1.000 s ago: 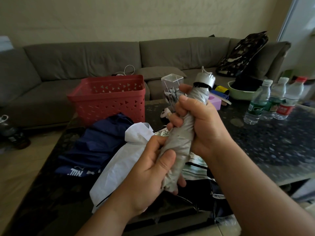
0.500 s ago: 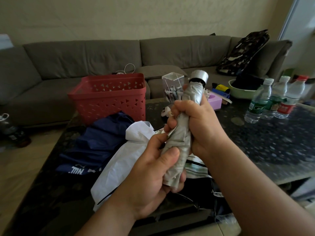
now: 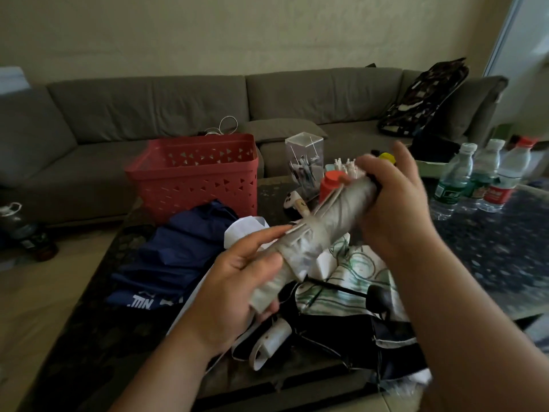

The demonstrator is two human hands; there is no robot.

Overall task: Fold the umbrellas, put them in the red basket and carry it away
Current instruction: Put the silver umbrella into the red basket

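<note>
Currently both hands, left hand [image 3: 237, 281] and right hand [image 3: 395, 203], grip one rolled silver-grey fabric umbrella [image 3: 320, 230]; other umbrellas lie unfolded, red perforated plastic basket [image 3: 196, 176] unfilled.

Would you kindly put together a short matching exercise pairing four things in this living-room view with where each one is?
Things:
1. grey umbrella
2. red basket
3. navy umbrella
4. water bottles

Places:
a. standing at the table's right side
b. lying on the table in front of the basket
c. at the table's far edge, by the sofa
d. held above the table by the left hand and right hand

Pairs: 1-d, 2-c, 3-b, 4-a
</note>
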